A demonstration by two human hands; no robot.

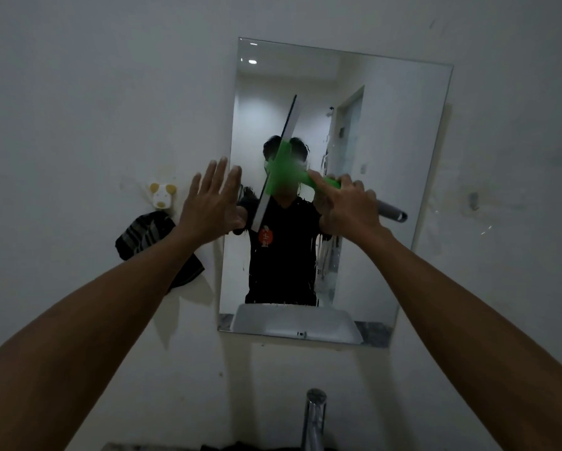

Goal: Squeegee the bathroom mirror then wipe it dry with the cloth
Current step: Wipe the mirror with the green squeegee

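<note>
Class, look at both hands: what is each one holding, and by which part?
The right hand grips the squeegee by its handle. The left hand holds nothing, fingers spread at the mirror edge.

A plain white wall (pixel 110 76) fills nearly the whole view, dim and greyish under weak light, with faint scuffs and smudges toward its right side. On that wall, at mid-height on the left, sits a small hook (pixel 162 195) shaped like a cartoon animal — white with yellow ears. Well below the hook and off to its right, at the bottom edge, a chrome faucet (pixel 314 418) rises in front of the wall. Left of the faucet's base, a sliver of grey mottled countertop (pixel 127 447) shows.
</note>
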